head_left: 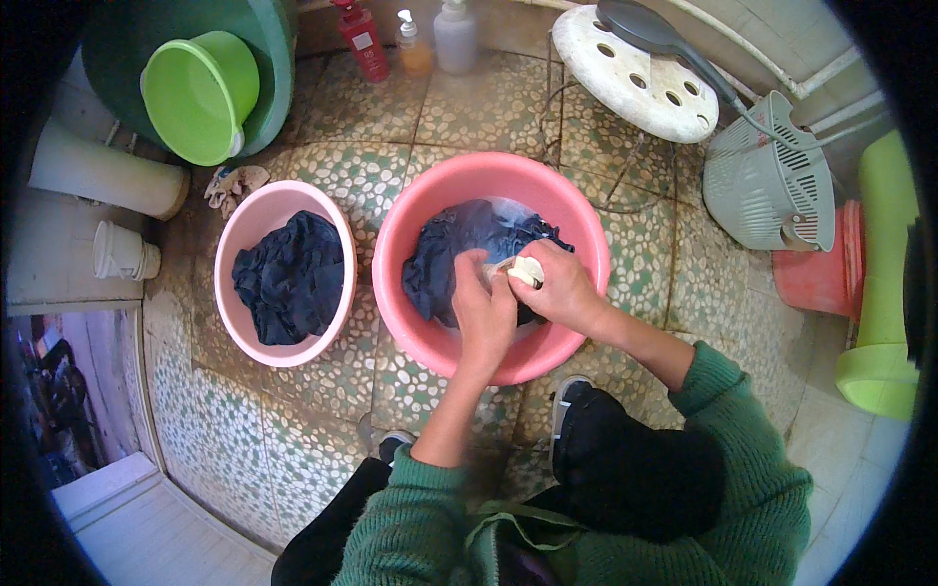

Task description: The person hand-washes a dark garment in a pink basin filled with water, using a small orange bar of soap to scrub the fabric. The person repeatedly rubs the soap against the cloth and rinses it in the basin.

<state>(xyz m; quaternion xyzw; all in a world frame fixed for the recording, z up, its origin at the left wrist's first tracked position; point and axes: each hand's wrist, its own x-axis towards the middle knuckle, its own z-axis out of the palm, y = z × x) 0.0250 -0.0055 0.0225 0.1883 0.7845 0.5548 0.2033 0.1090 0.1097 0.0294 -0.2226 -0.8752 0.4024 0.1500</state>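
Over the large pink basin (pixel 393 322), my right hand (pixel 559 283) is closed on a pale cream lump that looks like a piece of soap (pixel 528 270). Close beside it on the left is my left hand (pixel 482 311), its thumb and forefinger apart; its other fingers are partly hidden. Below both hands, dark blue wet clothes (pixel 440 244) lie in the basin with some whitish, sudsy water. To the left stands a smaller pale pink basin (pixel 227 311) holding a bunched dark navy garment (pixel 290 278).
Bottles, one a red pump bottle (pixel 362 41), stand by the far wall. A green tub (pixel 277 98) with a lime basin (pixel 200 98) is far left. At the right are a white stool (pixel 635 83) carrying a shower head (pixel 640 26), a grey basket (pixel 747 195) and a red bucket (pixel 816 269).
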